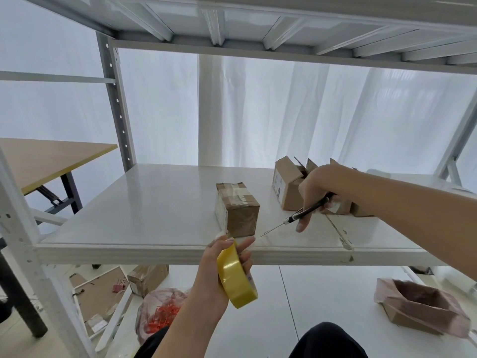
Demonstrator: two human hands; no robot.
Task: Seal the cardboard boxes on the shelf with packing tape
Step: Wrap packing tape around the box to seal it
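Head view takes in a white metal rack [113, 104] with a pale curtain [258, 112] hanging behind it. Its middle shelf [144, 202] spans most of the frame. A wooden surface [46, 158] on dark legs stands off to the left, beyond the rack's post. Below, the lower shelf [322, 293] carries a box wrapped in a pink bag [418, 308] at the right, and at the left a taped box [147, 277], a clear bag of orange pieces [162, 313] and some red binder clips [120, 286].

On the middle shelf an open cardboard box [286, 187] sits toward the right rear with its flaps standing up. A smaller sealed box [238, 208] stands near the shelf's front edge, left of the open one and apart from it, with tape across its top.

The right hand [320, 187] reaches in front of the open box, fingers curled round a slim black-handled tool [307, 211]. Its thin metal tip slants down to the left and ends near the left fingertips. The left hand [219, 267] is raised at the shelf's front edge just below the sealed box, gripping a roll of yellow packing tape [236, 280] — thumb on one side, fingers on the other.
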